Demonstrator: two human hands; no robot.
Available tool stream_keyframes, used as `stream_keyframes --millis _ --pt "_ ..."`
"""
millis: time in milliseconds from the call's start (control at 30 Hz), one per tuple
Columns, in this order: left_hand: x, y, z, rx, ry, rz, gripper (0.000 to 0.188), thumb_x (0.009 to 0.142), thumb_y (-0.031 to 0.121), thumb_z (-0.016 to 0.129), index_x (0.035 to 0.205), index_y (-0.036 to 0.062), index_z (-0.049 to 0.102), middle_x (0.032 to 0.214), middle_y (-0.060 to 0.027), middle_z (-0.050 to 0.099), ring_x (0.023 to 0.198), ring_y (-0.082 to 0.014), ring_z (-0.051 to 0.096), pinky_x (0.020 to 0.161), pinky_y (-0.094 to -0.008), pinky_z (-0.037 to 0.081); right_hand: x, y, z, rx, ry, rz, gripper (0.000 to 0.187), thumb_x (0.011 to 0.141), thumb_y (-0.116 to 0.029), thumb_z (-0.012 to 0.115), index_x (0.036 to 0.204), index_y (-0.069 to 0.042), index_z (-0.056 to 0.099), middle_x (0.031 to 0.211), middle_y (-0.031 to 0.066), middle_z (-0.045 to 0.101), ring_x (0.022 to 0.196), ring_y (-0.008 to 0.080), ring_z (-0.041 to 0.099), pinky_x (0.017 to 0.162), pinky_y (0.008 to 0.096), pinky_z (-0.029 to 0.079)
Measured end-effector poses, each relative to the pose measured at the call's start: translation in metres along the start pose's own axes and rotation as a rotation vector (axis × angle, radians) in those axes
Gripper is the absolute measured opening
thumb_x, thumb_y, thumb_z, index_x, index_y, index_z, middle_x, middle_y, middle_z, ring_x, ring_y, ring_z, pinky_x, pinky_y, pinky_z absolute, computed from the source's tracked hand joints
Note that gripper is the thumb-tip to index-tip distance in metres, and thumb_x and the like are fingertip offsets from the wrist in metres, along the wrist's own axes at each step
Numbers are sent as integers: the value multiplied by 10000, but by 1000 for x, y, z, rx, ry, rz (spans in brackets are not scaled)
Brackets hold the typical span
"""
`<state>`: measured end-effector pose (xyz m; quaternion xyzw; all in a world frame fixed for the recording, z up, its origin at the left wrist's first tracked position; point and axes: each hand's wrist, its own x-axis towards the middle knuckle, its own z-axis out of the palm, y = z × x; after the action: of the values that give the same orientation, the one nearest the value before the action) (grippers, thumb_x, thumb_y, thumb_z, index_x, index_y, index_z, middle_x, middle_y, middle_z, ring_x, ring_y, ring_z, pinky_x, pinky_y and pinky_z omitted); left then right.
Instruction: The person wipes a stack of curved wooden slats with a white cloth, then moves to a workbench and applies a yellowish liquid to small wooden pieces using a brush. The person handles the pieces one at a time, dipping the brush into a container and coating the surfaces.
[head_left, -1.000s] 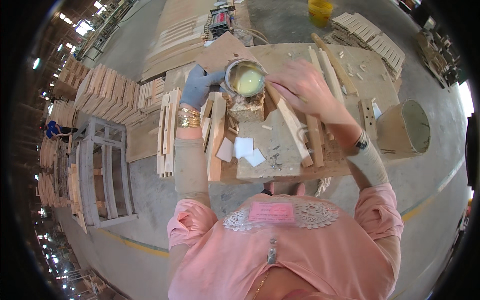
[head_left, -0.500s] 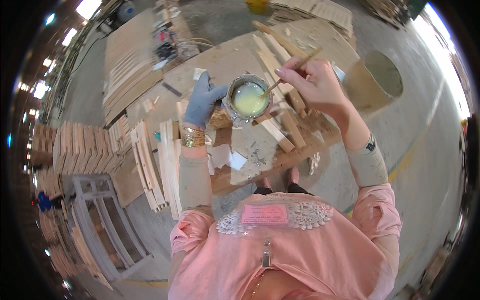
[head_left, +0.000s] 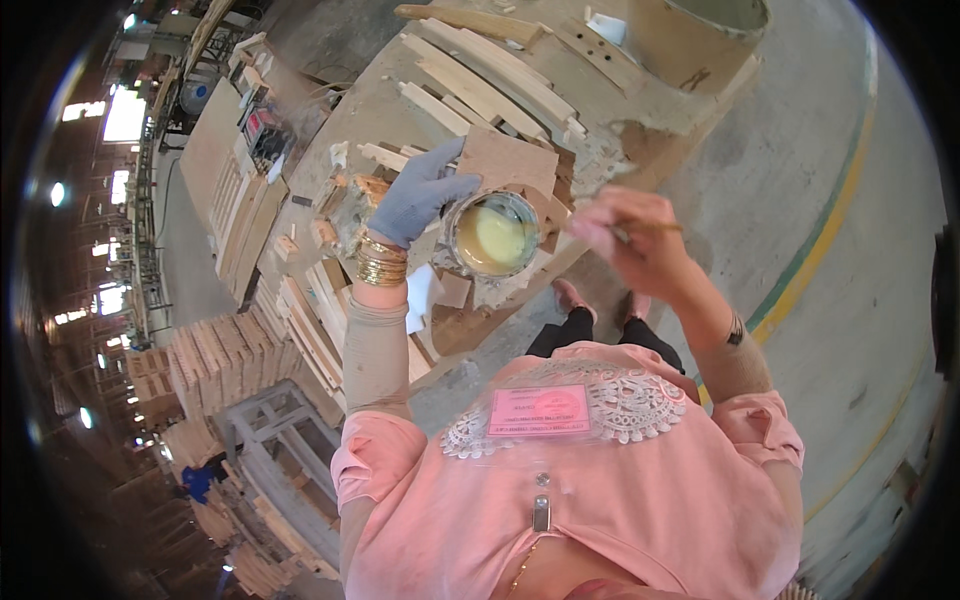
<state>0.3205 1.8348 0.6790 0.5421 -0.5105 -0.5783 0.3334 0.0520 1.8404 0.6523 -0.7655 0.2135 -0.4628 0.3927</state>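
Note:
My left hand [head_left: 420, 195], in a grey glove, is closed round the side of a round jar [head_left: 452, 245] that holds a pale yellow, creamy liquid [head_left: 492, 240]. A flat brown square piece [head_left: 508, 160] shows just beyond its fingertips; whether the hand touches it, I cannot tell. To the right of the jar, my bare right hand [head_left: 630, 235] is smeared by motion, its fingers pinched on a thin wooden stick [head_left: 668, 227]. The stick's back end sticks out past the hand, while its front end is blurred near the jar's rim.
Wooden strips [head_left: 490, 75] lie across the worktable under my hands. A big tan bucket [head_left: 690, 50] stands at its far right corner. Stacked slats [head_left: 230, 360] and a grey frame [head_left: 285, 430] are at the left. The floor [head_left: 800, 170] at right carries a yellow and green line.
The view has turned, and the bucket and strips appear shifted. My right hand has come nearer and lower; the stick's tip no longer shows in the liquid. The left hand still holds the jar.

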Motion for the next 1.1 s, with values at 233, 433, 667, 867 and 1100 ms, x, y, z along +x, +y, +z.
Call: stream_keyframes --millis 233,433,667,867,1100 --pt "26 19 52 249 -116 -141 554 790 132 636 1295 -26 470 1010 -53 628 830 -62 546 735 -210 468 -41 -1 -1 200 206 -35 99 768 -4 662 862 -23 639 721 75 629 610 235 570 528 312 447" --pt "22 22 66 338 -55 -240 566 791 138 651 1296 -36 461 1049 -50 628 851 -63 549 760 -210 468 -59 10 -45 177 81 69 125 754 13 661 869 -38 659 715 84 631 625 231 565 545 320 458" --pt "15 32 84 300 9 -288 566 786 119 655 1291 -47 462 1051 -48 628 834 -58 559 746 -213 477 -67 12 -52 383 -43 -5 117 764 2 656 876 -32 652 770 74 648 631 222 574 539 323 457" --pt "12 25 86 300 21 -289 565 783 113 645 1297 -36 464 966 -25 638 740 -42 542 660 -196 464 -62 9 -45 407 -17 -74 104 761 -2 658 861 -29 658 741 93 633 636 230 571 541 327 457" --pt "3 28 80 352 51 -272 549 773 117 646 1279 -30 491 939 -11 639 727 -45 531 639 -193 451 -51 11 -53 84 2 -150 134 728 -11 681 850 -41 635 700 73 579 618 236 540 539 323 450"
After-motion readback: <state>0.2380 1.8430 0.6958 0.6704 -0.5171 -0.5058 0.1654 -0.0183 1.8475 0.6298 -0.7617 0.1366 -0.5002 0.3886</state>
